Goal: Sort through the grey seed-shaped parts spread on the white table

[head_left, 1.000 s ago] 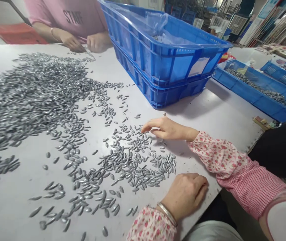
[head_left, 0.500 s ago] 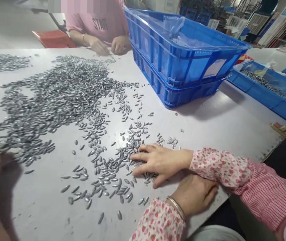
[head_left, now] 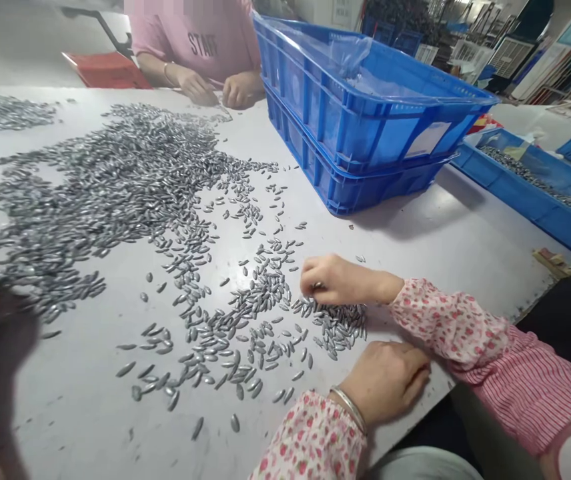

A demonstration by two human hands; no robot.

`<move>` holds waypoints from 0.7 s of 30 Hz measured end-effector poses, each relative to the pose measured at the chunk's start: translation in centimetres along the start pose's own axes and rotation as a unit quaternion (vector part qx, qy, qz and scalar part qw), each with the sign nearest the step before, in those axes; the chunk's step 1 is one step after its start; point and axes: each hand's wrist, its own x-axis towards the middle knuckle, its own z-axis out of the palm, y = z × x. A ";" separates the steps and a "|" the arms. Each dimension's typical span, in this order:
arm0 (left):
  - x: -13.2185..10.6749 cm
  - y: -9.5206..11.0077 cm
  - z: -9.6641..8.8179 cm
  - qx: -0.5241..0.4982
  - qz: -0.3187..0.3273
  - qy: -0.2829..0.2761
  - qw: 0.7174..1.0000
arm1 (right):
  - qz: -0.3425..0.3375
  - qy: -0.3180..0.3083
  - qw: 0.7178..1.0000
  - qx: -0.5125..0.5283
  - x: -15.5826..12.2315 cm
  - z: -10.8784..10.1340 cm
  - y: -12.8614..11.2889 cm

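Head view: your right hand (head_left: 338,280) is curled narrow, fingertips pinched down at the edge of a spread of oblong silver-grey pieces (head_left: 333,323) that covers most of the white tabletop (head_left: 415,267), though whether it holds one can't be told. Your left hand (head_left: 383,383), a metal bangle (head_left: 348,408) on its wrist, rests palm-down and loosely curled just below that spread at lower centre. Upper centre, two stacked blue plastic crates (head_left: 365,127) stand on the table, the top one lined with a clear plastic bag (head_left: 350,57) with grey pieces inside, while a shallow blue crate (head_left: 530,207) at the right edge holds a long heap of similar grey pieces (head_left: 540,181).
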 end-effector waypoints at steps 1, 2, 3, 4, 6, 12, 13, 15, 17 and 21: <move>0.0 0.0 0.0 0.004 -0.001 -0.003 1.000 | 0.012 0.033 0.999 0.020 -0.1 -0.6 0.3; 0.0 0.0 0.0 0.008 -0.001 -0.006 1.000 | 0.024 0.062 0.997 0.037 -0.2 -1.2 0.5; 0.0 0.0 0.0 0.009 -0.001 -0.009 1.000 | 0.036 0.084 0.994 0.055 -0.3 -1.7 0.7; 0.0 0.0 0.0 0.007 -0.001 -0.010 1.000 | 0.047 0.100 0.991 0.074 -0.4 -2.2 0.8; 0.0 0.1 -0.1 0.000 -0.003 -0.011 1.000 | 0.070 0.116 0.985 0.104 -0.7 -2.8 0.8; 0.0 0.1 -0.1 -0.013 -0.010 -0.011 1.000 | 0.052 0.100 0.988 0.103 -1.1 -3.5 0.9; 0.0 0.1 -0.1 -0.017 -0.011 -0.011 1.000 | 0.026 0.073 0.993 0.088 -1.2 -3.7 0.9; 0.0 0.1 -0.2 -0.023 -0.013 -0.013 1.000 | -0.024 -0.015 0.999 0.033 -1.5 -4.0 0.7; 0.0 0.1 -0.3 -0.026 -0.016 -0.015 0.999 | -0.038 -0.111 0.991 -0.056 -1.9 -4.1 0.1; 0.0 0.3 -0.4 -0.033 -0.018 -0.013 0.999 | -0.005 -0.215 0.953 -0.213 -2.3 -2.5 -2.0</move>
